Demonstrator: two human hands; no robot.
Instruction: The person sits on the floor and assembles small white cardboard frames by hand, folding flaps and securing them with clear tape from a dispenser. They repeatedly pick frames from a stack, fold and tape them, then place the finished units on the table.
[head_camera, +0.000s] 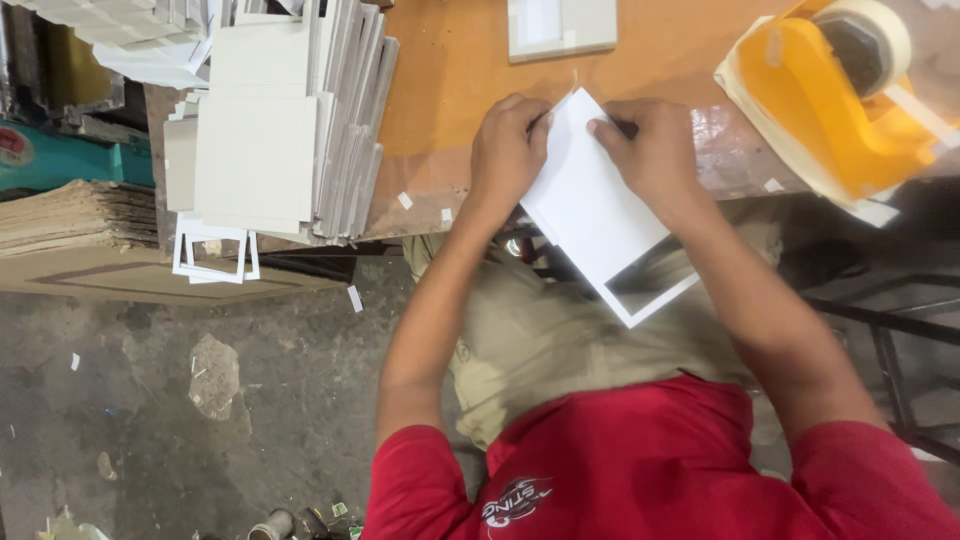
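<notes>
A white cardboard frame piece with a rectangular window at its near end leans over the near edge of the brown table. My left hand pinches its far left corner. My right hand presses on its far right edge, fingers curled over it. Both hands hold the piece tilted, its lower end hanging above my lap.
Stacks of grey-white cardboard sheets fill the table's left side, with white frames hanging below them. An orange tape dispenser with a roll of tape stands at the right. Another flat card lies at the far edge. Corrugated board is piled at the left.
</notes>
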